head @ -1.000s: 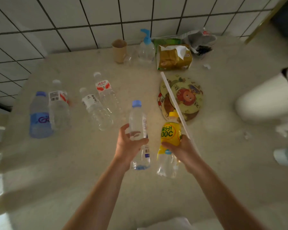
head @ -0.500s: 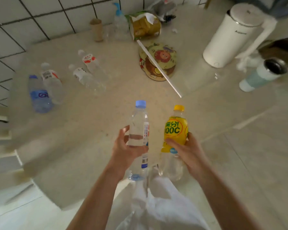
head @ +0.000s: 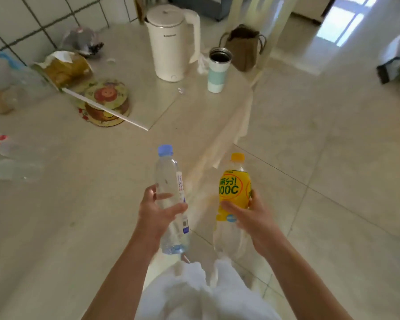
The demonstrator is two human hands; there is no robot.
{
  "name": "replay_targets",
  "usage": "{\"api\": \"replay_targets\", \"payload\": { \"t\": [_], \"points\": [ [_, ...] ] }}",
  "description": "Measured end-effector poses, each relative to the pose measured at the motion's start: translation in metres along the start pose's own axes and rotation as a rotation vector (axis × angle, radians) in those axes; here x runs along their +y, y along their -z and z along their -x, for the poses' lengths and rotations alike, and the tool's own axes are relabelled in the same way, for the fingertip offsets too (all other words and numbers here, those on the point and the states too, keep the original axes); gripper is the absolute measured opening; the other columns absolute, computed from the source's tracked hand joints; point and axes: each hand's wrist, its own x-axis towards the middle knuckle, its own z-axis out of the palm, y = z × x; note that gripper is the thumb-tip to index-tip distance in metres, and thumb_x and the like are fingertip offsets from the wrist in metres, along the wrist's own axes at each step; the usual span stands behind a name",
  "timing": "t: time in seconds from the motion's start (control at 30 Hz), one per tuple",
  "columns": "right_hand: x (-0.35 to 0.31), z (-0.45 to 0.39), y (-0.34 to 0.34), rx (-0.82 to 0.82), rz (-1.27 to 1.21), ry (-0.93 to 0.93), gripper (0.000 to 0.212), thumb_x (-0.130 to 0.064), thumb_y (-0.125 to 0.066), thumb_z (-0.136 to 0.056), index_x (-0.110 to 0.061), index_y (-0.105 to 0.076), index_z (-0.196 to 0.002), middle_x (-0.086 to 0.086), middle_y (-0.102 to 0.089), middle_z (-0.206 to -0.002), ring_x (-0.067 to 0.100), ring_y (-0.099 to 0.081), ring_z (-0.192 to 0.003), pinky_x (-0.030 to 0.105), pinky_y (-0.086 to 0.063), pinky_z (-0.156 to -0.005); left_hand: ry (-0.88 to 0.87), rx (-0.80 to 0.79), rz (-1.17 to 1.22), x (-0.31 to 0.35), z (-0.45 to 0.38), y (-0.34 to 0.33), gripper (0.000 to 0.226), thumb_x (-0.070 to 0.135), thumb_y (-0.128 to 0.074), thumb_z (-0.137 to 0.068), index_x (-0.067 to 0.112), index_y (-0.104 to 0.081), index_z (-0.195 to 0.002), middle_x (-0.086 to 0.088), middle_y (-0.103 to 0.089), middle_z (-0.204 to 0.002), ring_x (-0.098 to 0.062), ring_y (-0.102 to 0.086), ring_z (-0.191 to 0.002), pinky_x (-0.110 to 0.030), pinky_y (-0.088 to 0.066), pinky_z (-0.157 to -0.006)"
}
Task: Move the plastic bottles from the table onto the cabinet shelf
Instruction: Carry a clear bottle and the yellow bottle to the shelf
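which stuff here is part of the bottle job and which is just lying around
Part of the job:
- clear bottle, in the left hand
- yellow bottle, in the right hand
- bottles on the table, blurred at the left edge

Just lying about:
- kettle
- tumbler
- round tin
- white stick
- tissue pack
- brown bag

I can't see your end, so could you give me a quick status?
Left hand grips blue-capped bottle. Right hand grips yellow-labelled bottle. Cabinet not in view.
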Motion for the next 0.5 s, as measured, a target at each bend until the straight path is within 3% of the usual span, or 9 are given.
{"api": "replay_targets", "payload": {
  "t": [0.13,0.27,0.33,0.43,0.5],
  "points": [
    [0.021,0.025,0.076,0.171,-0.082,0.001,0.042,-0.018,-0.079,-0.073,-0.023,-0.056,-0.108,0.003,-0.071,-0.101,0.020,-0.070,-0.089,0.027,-0.047,-0.059,-0.046,-0.113,-0.118,0.006,0.018,-0.071,0.067,0.022,-0.085,-0.047,0.034,-0.055,-0.105,-0.002,-0.063,-0.114,-0.024,-0.067,-0.097,-0.051,-0.057,-0.084],
    [0.049,0.058,0.163,0.327,-0.197,-0.024,0.046,-0.014,-0.079,-0.074,-0.019,-0.054,-0.112,0.002,-0.069,-0.100,0.019,-0.069,-0.088,0.026,-0.051,-0.062,-0.107,-0.242,-0.252,-0.004,0.054,-0.156,0.075,0.016,-0.089,-0.058,0.023,-0.051,-0.122,0.000,-0.060,-0.118,-0.023,-0.065,-0.100,-0.049,-0.056,-0.085],
    [0.064,0.072,0.202,0.383,-0.218,-0.044,0.049,-0.016,-0.080,-0.073,-0.019,-0.053,-0.114,0.003,-0.069,-0.102,0.020,-0.069,-0.090,0.031,-0.055,-0.068,-0.141,-0.276,-0.291,-0.013,0.075,-0.193,0.077,0.016,-0.089,-0.061,0.022,-0.049,-0.126,0.002,-0.059,-0.117,-0.021,-0.065,-0.100,-0.042,-0.057,-0.079],
    [0.090,0.094,0.265,0.494,-0.258,-0.054,0.049,-0.016,-0.081,-0.072,-0.021,-0.051,-0.110,0.003,-0.067,-0.103,0.020,-0.068,-0.091,0.035,-0.058,-0.076,-0.167,-0.364,-0.336,-0.032,0.110,-0.259,0.072,0.011,-0.086,-0.066,0.022,-0.048,-0.125,0.003,-0.058,-0.115,-0.012,-0.065,-0.089,-0.029,-0.052,-0.066],
    [0.107,0.111,0.304,0.567,-0.290,-0.054,0.048,-0.015,-0.082,-0.071,-0.026,-0.050,-0.105,0.002,-0.066,-0.102,0.019,-0.067,-0.091,0.037,-0.058,-0.079,-0.164,-0.446,-0.381,-0.045,0.132,-0.301,0.069,0.011,-0.086,-0.066,0.024,-0.048,-0.122,0.002,-0.059,-0.115,-0.014,-0.065,-0.091,-0.031,-0.053,-0.068]
  ]
}}
